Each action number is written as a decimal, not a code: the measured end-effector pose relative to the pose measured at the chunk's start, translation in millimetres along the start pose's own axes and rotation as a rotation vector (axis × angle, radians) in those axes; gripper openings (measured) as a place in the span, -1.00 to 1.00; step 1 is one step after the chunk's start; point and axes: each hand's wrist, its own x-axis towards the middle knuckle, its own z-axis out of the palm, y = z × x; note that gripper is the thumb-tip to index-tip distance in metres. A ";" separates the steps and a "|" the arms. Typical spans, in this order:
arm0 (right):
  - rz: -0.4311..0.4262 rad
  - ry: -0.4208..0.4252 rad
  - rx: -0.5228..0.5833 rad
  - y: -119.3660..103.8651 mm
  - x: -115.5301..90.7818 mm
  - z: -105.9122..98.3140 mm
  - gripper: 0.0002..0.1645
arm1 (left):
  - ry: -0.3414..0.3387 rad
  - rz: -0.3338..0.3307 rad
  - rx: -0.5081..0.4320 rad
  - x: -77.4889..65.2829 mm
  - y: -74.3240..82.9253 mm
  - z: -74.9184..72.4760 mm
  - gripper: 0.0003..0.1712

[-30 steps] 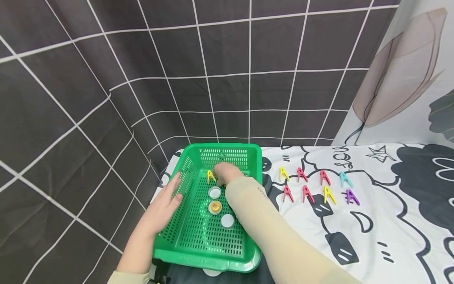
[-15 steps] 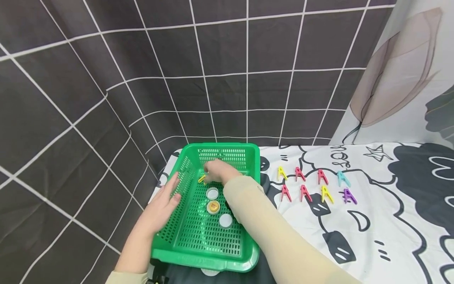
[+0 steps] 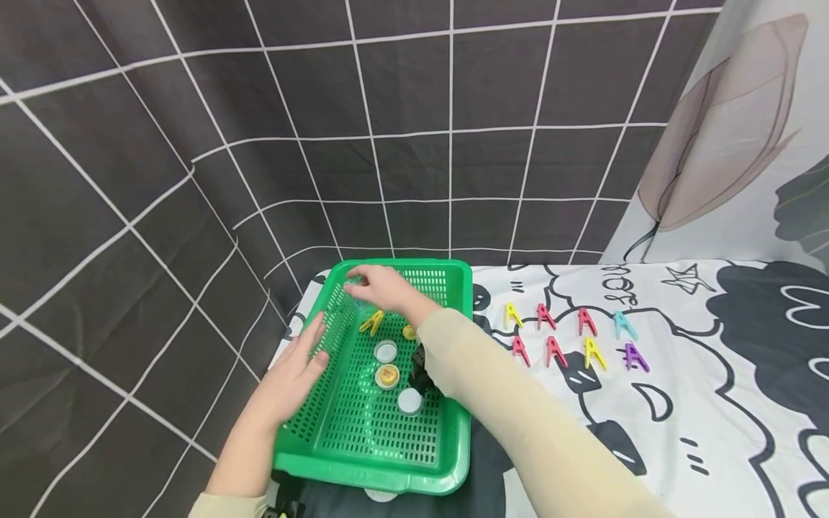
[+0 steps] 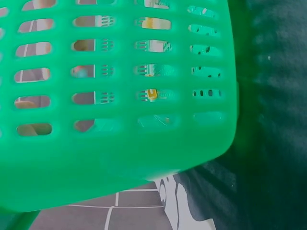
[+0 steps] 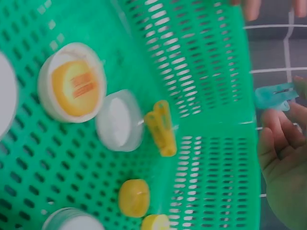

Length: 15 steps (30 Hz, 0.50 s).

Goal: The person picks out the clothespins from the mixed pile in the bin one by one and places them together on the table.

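Note:
My right hand (image 3: 382, 288) is raised over the far left corner of the green plastic basket (image 3: 372, 483). Between its fingertips it pinches a teal clothespin (image 5: 274, 97), clearest in the right wrist view. Below lies a yellow clothespin (image 3: 371, 323) on the basket floor. My left hand (image 3: 291, 381) lies along the basket's left side, fingers straight and close to the rim. White round caps, one (image 3: 385, 351) plain and one (image 3: 387, 376) with a yellow centre, sit inside with another white cap (image 3: 410, 401). Basket mesh blocks the left wrist view.
To the basket's right, two rows of clothespins lie on the patterned cloth, among them a purple one (image 3: 636, 357) and a light blue one (image 3: 624, 325). Small yellow caps (image 5: 134, 197) lie near the basket's far end. A dark gridded curtain (image 3: 401, 165) hangs behind.
My right hand has moved left and up from inside the basket, now with a teal clothespin in its fingers. The yellow clothespin has shifted slightly and turned. My left hand stays almost still.

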 end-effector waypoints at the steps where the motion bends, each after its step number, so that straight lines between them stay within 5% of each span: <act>1: -0.007 0.008 0.013 -1.2 -1.0 -3.7 -0.46 | 0.000 0.004 0.005 0.4 0.4 0.0 -0.28; 15: 0.041 0.083 0.353 11.7 -26.0 -49.4 -0.57 | -0.009 -0.009 0.023 -0.8 3.7 1.0 -0.31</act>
